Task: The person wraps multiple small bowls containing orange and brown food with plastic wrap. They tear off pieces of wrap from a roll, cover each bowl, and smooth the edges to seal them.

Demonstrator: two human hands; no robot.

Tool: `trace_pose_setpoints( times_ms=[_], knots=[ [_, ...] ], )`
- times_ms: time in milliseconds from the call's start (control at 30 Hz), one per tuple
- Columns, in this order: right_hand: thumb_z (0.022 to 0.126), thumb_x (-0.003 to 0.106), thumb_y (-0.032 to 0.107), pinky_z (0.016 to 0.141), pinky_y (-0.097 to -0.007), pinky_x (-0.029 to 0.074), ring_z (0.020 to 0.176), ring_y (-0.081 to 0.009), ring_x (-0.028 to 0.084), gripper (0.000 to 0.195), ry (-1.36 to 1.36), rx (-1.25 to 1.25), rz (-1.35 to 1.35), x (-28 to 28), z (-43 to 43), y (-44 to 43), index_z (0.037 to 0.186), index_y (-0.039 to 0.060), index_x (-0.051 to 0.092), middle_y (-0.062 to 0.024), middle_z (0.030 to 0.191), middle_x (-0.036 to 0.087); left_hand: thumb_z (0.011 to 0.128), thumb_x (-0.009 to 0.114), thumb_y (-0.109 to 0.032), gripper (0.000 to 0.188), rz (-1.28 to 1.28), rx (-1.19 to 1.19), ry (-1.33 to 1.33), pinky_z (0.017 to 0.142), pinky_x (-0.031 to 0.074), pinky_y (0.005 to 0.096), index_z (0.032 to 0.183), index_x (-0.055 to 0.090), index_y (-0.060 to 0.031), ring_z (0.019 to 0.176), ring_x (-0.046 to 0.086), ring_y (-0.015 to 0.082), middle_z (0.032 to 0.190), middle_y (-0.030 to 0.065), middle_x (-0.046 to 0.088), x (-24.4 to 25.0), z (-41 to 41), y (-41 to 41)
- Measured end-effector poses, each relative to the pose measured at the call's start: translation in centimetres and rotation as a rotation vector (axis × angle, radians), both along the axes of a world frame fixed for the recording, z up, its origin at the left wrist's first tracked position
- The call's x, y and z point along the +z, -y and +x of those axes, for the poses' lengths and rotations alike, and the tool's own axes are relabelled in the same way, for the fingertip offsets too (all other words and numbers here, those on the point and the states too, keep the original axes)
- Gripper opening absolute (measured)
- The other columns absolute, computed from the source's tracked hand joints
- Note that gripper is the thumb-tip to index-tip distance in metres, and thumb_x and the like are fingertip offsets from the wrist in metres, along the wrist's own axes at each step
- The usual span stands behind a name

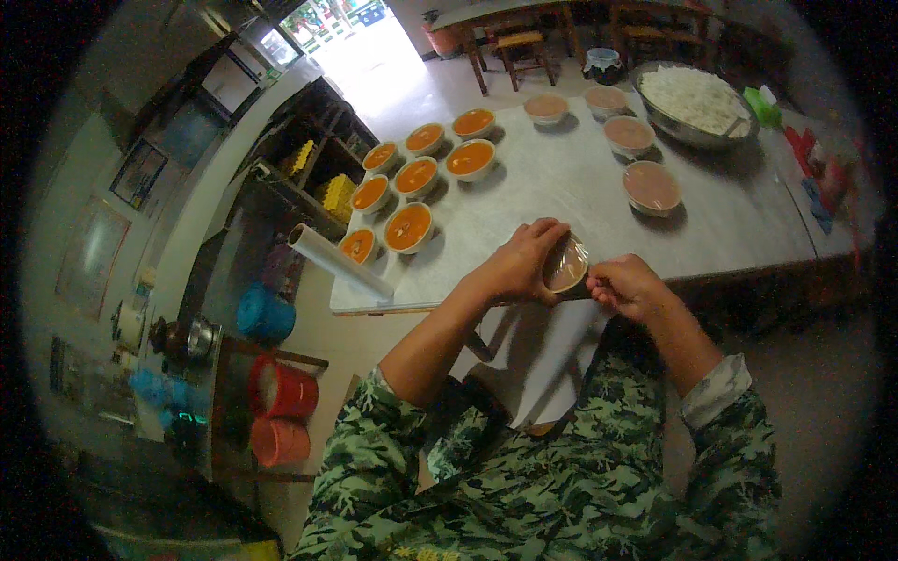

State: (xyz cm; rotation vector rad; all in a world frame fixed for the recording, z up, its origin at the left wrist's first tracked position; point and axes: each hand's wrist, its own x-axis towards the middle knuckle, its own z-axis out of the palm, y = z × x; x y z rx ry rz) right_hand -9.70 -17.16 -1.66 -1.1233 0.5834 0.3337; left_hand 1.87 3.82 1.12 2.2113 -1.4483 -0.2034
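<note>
My left hand point(523, 263) grips a small bowl covered with clear plastic film point(567, 265), tilted at the table's near edge. At the bowl's right side my right hand point(621, 286) has its fingers pinched together, seemingly on the film's edge, though the film there is too small to make out. Several film-covered bowls of pale brown food point(652, 186) stand beyond my hands. To the left are several bowls of orange food point(408, 227). A roll of plastic film point(340, 263) lies across the table's left corner.
A large metal basin of white rice point(691, 102) stands at the far right of the white table point(554, 182), near a green packet point(762, 105) and red items point(800, 147). Left of the table are a dark shelf point(316, 151), a blue bucket point(265, 313) and red buckets point(289, 389).
</note>
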Motion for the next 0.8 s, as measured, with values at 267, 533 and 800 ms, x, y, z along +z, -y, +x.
trace_pose_setpoints(
  times_ms=[267,533,800],
  knots=[
    [0.096,0.066,0.014,0.04,-0.022,0.041,0.046,-0.0089,0.052,0.023,0.049,0.005,-0.137,-1.7,1.0,0.0,0.076,0.0048,0.062,-0.0018,0.063,0.059,0.052,0.096,-0.024,0.112,-0.004,-0.018,0.043,0.116,0.042,0.0475,0.15,0.044,-0.0038,0.134,0.048,0.0444,0.152,0.0212,0.045,-0.4,0.5,0.3],
    [0.099,0.06,0.014,0.042,-0.0211,0.031,0.05,-0.0057,0.04,0.019,0.195,-0.249,0.297,-4.8,-1.0,-2.6,0.081,0.0091,0.055,0.0028,0.071,0.05,0.054,0.095,-0.023,0.113,-0.001,0.01,-0.001,0.119,0.04,0.0457,0.153,0.043,-0.0057,0.139,0.045,0.0438,0.155,0.0217,0.043,-0.3,0.2,-0.2],
    [0.096,0.062,0.02,0.043,-0.0262,0.029,0.048,-0.0091,0.037,0.025,0.303,-0.228,0.713,-7.3,-1.2,-2.9,0.075,0.0143,0.051,0.0037,0.061,0.044,0.055,0.093,-0.02,0.108,0.036,0.044,0.002,0.12,0.039,0.0446,0.15,0.044,-0.0041,0.141,0.044,0.0424,0.154,0.0216,0.044,0.3,-0.5,0.5]
  ],
)
